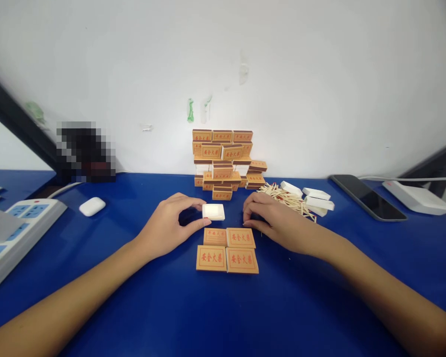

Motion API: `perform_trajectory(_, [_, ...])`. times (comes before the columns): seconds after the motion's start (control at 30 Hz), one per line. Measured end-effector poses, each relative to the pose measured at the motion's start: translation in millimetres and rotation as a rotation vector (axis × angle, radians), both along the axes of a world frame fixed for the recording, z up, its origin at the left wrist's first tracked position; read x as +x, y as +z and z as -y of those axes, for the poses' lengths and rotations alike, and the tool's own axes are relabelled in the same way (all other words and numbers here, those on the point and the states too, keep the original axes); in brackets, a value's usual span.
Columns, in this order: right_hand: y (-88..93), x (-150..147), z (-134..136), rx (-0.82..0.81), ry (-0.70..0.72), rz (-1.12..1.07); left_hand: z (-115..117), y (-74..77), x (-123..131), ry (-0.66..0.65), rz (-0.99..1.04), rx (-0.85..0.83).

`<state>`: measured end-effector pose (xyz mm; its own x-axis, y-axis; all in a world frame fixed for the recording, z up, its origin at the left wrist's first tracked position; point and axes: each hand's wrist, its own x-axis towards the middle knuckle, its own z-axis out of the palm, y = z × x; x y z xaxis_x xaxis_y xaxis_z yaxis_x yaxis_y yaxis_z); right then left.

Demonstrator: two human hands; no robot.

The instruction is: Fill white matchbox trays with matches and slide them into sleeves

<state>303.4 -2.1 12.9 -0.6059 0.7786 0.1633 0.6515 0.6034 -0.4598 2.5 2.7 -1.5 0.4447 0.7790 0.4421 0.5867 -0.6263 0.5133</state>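
Observation:
A small white matchbox tray (213,212) is pinched between the thumb and fingers of my left hand (171,220), just above the blue table. To its right my right hand (273,218) rests with curled fingers, thumb close to the fingertips; I see nothing between them. Two rows of orange matchboxes with red writing lie flat in front of the hands, among them a front-left matchbox (211,258) and a back-right matchbox (241,238). Behind the hands rises a stepped stack of matchboxes (223,171), some with white sides or dark strips facing me.
Loose matches (288,199) lie in a pile beyond my right hand, next to several white trays (318,203). Farther right are a black phone (367,197) and a white device (416,197). A white earphone case (92,206) and a power strip (26,223) stand left. A white wall (305,99) closes the back.

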Motion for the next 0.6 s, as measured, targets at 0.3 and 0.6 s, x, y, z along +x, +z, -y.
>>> perform_trajectory(0.3, [13.2,-11,4,0.328,-0.136,-0.119,7,3.4,3,-0.049,0.006,0.108])
perform_trajectory(0.6, [23.5,-43,28,0.165,-0.344,-0.57,17,10.5,8,-0.121,0.033,0.282])
